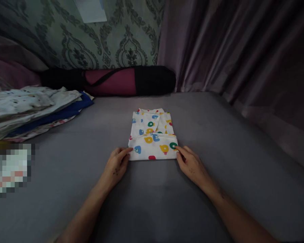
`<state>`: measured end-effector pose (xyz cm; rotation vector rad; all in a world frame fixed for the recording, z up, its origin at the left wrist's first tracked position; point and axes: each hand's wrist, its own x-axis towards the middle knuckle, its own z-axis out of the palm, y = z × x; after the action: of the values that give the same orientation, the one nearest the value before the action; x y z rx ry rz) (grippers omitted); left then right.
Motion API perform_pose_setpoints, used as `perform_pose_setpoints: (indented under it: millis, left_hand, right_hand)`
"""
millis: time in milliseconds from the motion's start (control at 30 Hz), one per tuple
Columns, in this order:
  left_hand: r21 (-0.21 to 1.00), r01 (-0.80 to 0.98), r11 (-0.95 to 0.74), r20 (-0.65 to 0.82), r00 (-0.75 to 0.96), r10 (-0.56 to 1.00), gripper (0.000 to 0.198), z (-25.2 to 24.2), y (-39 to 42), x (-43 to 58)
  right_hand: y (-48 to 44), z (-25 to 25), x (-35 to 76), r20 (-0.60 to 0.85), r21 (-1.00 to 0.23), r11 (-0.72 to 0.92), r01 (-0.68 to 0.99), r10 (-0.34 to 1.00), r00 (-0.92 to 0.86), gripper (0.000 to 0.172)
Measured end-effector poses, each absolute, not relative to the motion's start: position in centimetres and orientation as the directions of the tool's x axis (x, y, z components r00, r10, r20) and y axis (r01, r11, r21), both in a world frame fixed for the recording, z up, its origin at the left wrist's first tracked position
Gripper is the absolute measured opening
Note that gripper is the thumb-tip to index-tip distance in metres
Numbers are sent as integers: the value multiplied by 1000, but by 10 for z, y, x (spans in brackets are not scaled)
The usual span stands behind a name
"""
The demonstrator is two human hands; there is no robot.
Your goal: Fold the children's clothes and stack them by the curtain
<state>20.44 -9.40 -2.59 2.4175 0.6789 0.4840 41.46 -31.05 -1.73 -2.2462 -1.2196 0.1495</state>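
A white garment [152,148] printed with red, blue, yellow and green shapes lies on the grey bed sheet [152,199]. Its near part is folded up over the rest, and a collar-like edge shows at the far end. My left hand [119,162] pinches the left end of the folded part between thumb and fingers. At the opposite end, my right hand [190,162] grips the right side of the same fold. The fingers under the cloth are partly hidden.
A stack of clothes [40,104] sits at the left. Along the patterned wall lies a black and maroon bolster-shaped bag [111,81]. Purple curtains [200,40] hang at the right. A pixelated patch [12,168] covers something at the left edge.
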Motion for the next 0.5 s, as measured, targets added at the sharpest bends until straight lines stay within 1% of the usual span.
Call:
perform_pose_setpoints:
  millis: [200, 267, 333, 400, 433, 500]
  left_hand:
    - [541, 367, -756, 244, 792, 560, 35, -31, -93, 201]
    - [525, 372, -765, 263, 784, 562, 35, -31, -92, 198]
    - [526, 373, -764, 269, 779, 566, 34, -29, -93, 197]
    - [541, 369, -756, 284, 766, 577, 33, -26, -94, 195]
    - [550, 363, -752, 299, 756, 583, 32, -24, -95, 195]
    - [568, 345, -747, 325, 739, 590, 30, -22, -97, 195]
  right_hand:
    - [-310, -23, 421, 169, -546, -422, 724, 791, 588, 36]
    - [-311, -22, 426, 160, -526, -416, 742, 808, 567, 35]
    - [-309, -17, 428, 162, -467, -410, 783, 831, 532, 35]
    - [-304, -7, 428, 188, -382, -397, 835, 851, 491, 37]
    - [-299, -2, 426, 207, -338, -376, 863, 865, 458, 38]
    - [-288, 5, 422, 230, -262, -285, 922, 910, 346, 42]
